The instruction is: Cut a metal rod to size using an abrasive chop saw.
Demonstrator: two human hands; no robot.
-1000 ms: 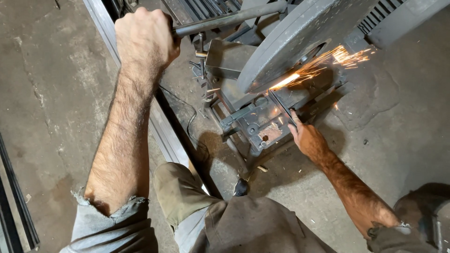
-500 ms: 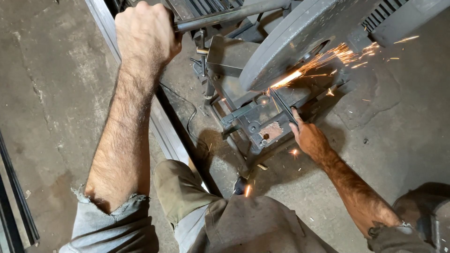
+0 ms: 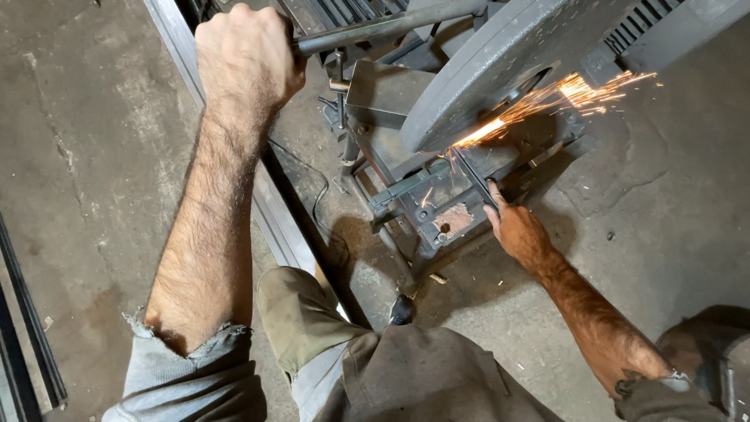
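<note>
A grey concrete floor [image 3: 94, 156] spreads under everything, stained and cracked. On it stands a chop saw [image 3: 437, 180], its big rounded blade guard [image 3: 500, 62] lowered over a dark steel base, just beyond the fingertips of the right hand. A long pale metal bar [image 3: 273, 211] lies on the floor, running below the left forearm and past the person's bent knee. The left hand [image 3: 246, 55] is wrapped in a tight fist around the saw handle [image 3: 383, 25], fingers fully curled over the round bar, which sticks out to the right of the knuckles. The right hand [image 3: 519, 230] rests on the saw base with its fingers closed narrowly on a thin dark metal strip [image 3: 473, 176], which runs up from the fingertips to the blade's edge. Orange sparks [image 3: 547, 94] spray away from there, up and to the right of those fingers.
</note>
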